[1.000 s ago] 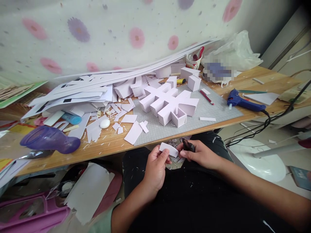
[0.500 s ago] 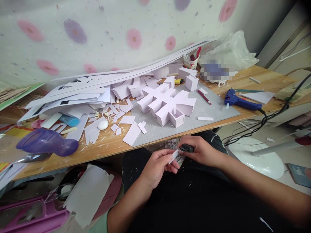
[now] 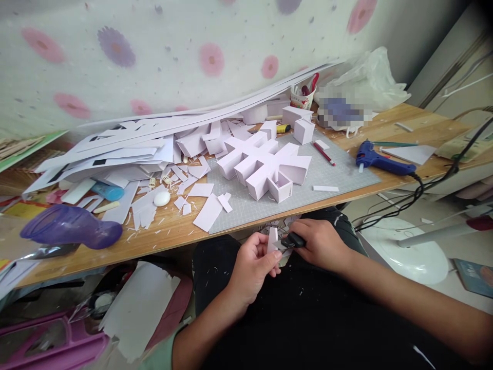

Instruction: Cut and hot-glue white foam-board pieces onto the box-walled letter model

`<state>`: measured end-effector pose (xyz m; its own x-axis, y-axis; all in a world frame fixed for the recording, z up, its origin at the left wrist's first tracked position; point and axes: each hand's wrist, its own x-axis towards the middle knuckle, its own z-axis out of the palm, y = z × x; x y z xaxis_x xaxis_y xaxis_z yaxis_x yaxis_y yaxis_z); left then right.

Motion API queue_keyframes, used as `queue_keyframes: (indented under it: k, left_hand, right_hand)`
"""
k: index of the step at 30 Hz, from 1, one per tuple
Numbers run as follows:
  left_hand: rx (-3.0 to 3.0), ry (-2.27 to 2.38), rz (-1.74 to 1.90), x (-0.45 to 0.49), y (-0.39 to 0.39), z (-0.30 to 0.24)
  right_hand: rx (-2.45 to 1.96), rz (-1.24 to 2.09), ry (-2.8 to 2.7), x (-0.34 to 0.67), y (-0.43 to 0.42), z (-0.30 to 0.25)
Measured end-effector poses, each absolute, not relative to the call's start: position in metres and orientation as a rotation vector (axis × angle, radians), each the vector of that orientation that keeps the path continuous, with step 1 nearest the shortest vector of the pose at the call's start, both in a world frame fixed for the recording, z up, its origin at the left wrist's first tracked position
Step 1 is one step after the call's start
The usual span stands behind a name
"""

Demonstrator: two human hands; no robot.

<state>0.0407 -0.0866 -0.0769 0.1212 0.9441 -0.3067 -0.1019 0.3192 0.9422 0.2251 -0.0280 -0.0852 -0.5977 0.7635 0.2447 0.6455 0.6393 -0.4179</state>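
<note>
Over my lap, my left hand [image 3: 256, 264] pinches a small strip of white foam board [image 3: 272, 239], its upper end standing up between the fingers. My right hand [image 3: 321, 241] is wrapped round the black handle of a utility knife [image 3: 293, 240]. The blade points left and lies against the strip, close to my left thumb. On the table beyond my hands, a white foam board model [image 3: 264, 162] with several box-like arms rests on the grey cutting mat [image 3: 239, 216].
White offcuts [image 3: 208, 210] and scraps litter the table's left part, near a purple translucent container [image 3: 73, 226]. Stacked white sheets [image 3: 103, 154] lie behind. To the right are a red pencil [image 3: 324, 154] and a blue glue gun [image 3: 385, 158], whose cable hangs over the edge.
The strip has turned more upright in my left hand. My right hand has shifted slightly, and the knife blade now shows against the strip.
</note>
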Motion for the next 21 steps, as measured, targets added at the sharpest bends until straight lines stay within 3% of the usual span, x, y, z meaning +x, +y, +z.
queue_keyframes:
  k: [21]
  left_hand:
    - [0.980, 1.277, 0.966, 0.0466, -0.0914, -0.0694]
  right_hand:
    - [-1.125, 0.149, -2.480, 0.2186, -0.0312, -0.0937]
